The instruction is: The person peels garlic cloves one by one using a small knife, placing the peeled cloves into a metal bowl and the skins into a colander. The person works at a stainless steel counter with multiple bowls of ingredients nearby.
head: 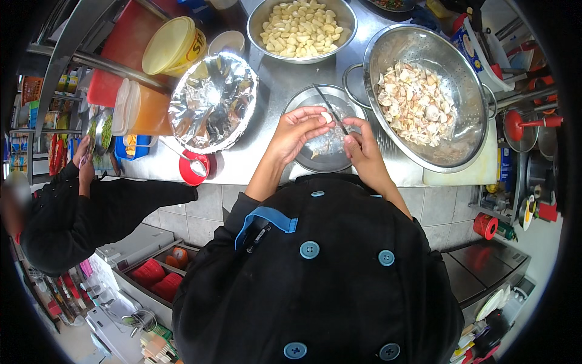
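Note:
Between the thumb and fingers of my left hand point(298, 131) is a pale garlic clove point(326, 117). My right hand point(362, 144) grips a small knife point(328, 102), its blade slanting up and left beside the clove. Both hands are over a shallow round metal pan point(298, 101) with bits of garlic skin in it. Beyond them stands a steel bowl point(253, 32) full of peeled garlic cloves point(302, 29). To the right, a large steel colander point(459, 61) holds unpeeled garlic point(416, 104), partly overlapping the pan with its handle.
Left of my hands are a foil-covered bowl point(213, 100), a red bowl point(187, 169) with a spoon point(198, 167), a plastic container of orange liquid point(148, 109) and a yellow tub point(175, 45). A co-worker point(77, 218) stands at far left. A cutting board point(486, 159) lies under the colander.

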`<state>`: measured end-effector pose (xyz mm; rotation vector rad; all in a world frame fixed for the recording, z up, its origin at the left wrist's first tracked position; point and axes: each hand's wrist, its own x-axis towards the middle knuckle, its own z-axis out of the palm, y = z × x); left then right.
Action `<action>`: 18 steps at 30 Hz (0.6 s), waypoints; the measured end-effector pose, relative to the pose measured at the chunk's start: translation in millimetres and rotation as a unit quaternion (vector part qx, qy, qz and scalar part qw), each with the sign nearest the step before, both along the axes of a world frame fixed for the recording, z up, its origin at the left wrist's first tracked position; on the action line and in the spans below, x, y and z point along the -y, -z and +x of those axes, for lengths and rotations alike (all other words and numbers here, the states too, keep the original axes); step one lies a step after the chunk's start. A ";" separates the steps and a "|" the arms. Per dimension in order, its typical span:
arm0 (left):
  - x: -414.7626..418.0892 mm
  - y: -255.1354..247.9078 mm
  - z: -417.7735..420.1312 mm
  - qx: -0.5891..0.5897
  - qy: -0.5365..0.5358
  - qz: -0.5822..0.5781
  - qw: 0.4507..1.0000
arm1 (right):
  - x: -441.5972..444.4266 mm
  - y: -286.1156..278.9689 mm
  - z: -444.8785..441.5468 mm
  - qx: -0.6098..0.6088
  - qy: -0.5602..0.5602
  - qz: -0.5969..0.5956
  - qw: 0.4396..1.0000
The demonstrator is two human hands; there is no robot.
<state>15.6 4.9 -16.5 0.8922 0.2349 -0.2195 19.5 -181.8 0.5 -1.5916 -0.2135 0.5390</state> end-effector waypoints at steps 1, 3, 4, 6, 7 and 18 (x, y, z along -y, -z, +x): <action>0.0 -0.5 -0.4 -0.002 0.003 -0.002 1.000 | -0.7 -1.1 -0.5 0.011 -0.013 0.007 1.000; 1.3 -0.1 -0.4 -0.009 -0.003 -0.003 1.000 | -1.7 -5.8 -0.9 0.034 -0.040 0.020 0.998; 1.7 0.1 -0.4 -0.012 -0.007 -0.003 1.000 | -1.4 -7.7 -0.2 0.037 -0.054 0.002 0.998; 1.5 0.8 -0.9 -0.010 -0.003 0.011 1.000 | -0.6 -11.1 1.2 0.042 -0.082 -0.034 0.995; 1.4 1.2 -1.1 -0.010 -0.001 0.018 1.000 | -1.0 -12.2 0.9 0.049 -0.076 -0.032 0.995; 3.5 -1.2 -1.3 0.008 -0.019 0.041 0.999 | 0.0 -17.4 0.5 0.041 -0.074 -0.033 0.996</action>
